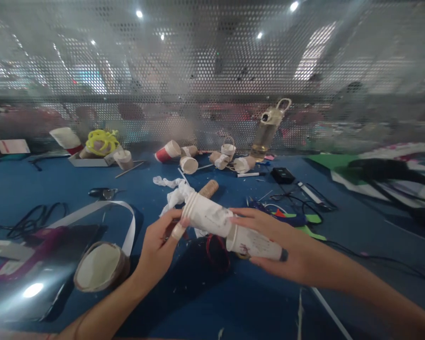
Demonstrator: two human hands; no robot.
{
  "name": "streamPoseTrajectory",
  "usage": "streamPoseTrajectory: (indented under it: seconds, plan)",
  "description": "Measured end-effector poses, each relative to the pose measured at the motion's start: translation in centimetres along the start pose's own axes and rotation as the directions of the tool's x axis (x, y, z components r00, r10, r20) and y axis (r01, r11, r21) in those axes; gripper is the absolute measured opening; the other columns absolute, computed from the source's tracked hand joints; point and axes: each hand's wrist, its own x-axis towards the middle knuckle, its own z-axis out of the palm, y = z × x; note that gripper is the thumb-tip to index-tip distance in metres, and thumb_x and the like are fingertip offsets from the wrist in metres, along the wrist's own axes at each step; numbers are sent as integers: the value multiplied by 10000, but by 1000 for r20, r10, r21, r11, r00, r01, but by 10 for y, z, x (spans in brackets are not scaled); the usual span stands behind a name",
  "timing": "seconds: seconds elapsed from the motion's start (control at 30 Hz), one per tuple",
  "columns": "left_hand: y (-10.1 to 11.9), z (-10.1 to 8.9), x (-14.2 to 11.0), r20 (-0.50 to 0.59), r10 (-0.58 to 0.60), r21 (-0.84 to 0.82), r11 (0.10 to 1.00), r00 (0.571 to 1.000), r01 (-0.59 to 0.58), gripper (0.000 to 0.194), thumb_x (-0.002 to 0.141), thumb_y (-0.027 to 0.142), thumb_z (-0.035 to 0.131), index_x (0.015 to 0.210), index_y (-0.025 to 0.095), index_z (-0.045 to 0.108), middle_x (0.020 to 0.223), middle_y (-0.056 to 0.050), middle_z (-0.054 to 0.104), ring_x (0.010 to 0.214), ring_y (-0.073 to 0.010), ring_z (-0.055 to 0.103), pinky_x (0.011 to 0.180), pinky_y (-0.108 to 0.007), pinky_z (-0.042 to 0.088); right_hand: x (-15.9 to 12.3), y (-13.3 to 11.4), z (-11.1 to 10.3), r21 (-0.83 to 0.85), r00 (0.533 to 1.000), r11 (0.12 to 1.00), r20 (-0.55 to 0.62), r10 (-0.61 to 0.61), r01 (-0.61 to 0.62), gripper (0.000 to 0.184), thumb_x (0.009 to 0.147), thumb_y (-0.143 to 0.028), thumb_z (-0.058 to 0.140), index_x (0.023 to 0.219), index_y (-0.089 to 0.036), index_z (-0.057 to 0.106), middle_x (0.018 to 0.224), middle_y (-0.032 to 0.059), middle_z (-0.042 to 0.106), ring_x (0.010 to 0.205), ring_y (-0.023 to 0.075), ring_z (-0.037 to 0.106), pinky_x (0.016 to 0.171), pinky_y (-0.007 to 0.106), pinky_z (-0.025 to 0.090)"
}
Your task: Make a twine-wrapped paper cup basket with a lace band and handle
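Observation:
My left hand (165, 241) is closed around the rim end of a stack of white paper cups (208, 215), tilted on its side above the table. A pale band wraps one finger of that hand. My right hand (279, 241) grips a second white paper cup (255, 243) with dark printing, its mouth toward the base of the stack. The two pieces meet or overlap in the middle; whether they touch is unclear. Just behind them lie a crumpled white strip (177, 196) and a twine-wrapped roll (208, 189).
A bowl-like container (101, 267) stands at left beside a dark laptop-like slab (56, 283). At the back are a red-and-white cup (168, 151), several small wrapped cups, a tilted bottle (267, 132) and yellow tubing (102, 143). Cables and a black box (282, 175) lie right.

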Motion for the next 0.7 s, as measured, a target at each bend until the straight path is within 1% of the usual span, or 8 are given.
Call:
streamPoseTrajectory:
  seconds: [0.13,0.23,0.33,0.47,0.53,0.6,0.63,0.7]
  plan:
    - [-3,1,1,-85,-53,-15,999,995,52,121,984,248,558,1002,190,663,735,23,677,630,-105,652,608,-180,527,-3,3,-6,30,990,999,134,38,-43,647,872,-269,654,1458,-418,425,1587,43,339,1385,338,464,1039,471,485]
    - [-3,3,0,-93,-36,-26,999,995,34,119,956,267,593,986,191,679,762,17,694,641,-110,663,621,-187,544,10,-6,-9,107,975,994,218,-46,23,628,846,-236,670,1412,-435,483,1497,33,431,1272,293,560,1003,446,504]
    - [-3,2,0,-108,-16,-24,1000,994,13,101,946,262,605,966,198,681,757,27,698,613,-99,653,610,-176,540,26,-12,-10,233,972,968,188,-138,93,626,841,-258,695,1418,-401,499,1488,31,428,1242,258,569,993,377,503]
    - [-6,1,1,-171,-12,7,1000,985,13,126,969,246,577,993,206,694,826,14,727,689,-104,667,667,-172,550,38,-15,-9,328,986,942,115,-121,77,669,851,-320,717,1463,-388,457,1465,32,437,1196,228,582,963,327,510]
    - [-7,1,2,-214,-19,20,1000,977,24,172,987,247,556,1083,219,695,949,-5,753,797,-121,697,745,-190,568,39,-16,-7,372,987,926,108,-118,70,709,843,-338,737,1483,-364,432,1467,40,434,1232,232,559,1000,331,492]
    - [-8,2,2,-260,-17,43,999,966,29,267,1007,249,524,1238,253,659,1146,-23,736,1000,-150,699,884,-231,566,41,-17,-5,417,986,905,92,-137,87,720,842,-352,747,1486,-341,425,1476,47,432,1287,243,520,1049,350,462]
    - [-8,2,2,-280,-8,57,998,960,25,325,1014,252,512,1320,280,618,1260,-26,696,1130,-169,664,962,-257,547,44,-18,-4,435,987,895,71,-147,102,710,846,-357,745,1481,-335,429,1484,49,429,1310,248,501,1072,365,444]
    - [-8,2,4,-309,4,64,998,951,16,446,1017,267,509,1456,343,493,1490,-9,532,1388,-208,486,1103,-313,470,55,-18,-2,459,985,877,18,-172,144,691,849,-355,746,1469,-323,441,1497,54,423,1347,262,467,1116,401,402]
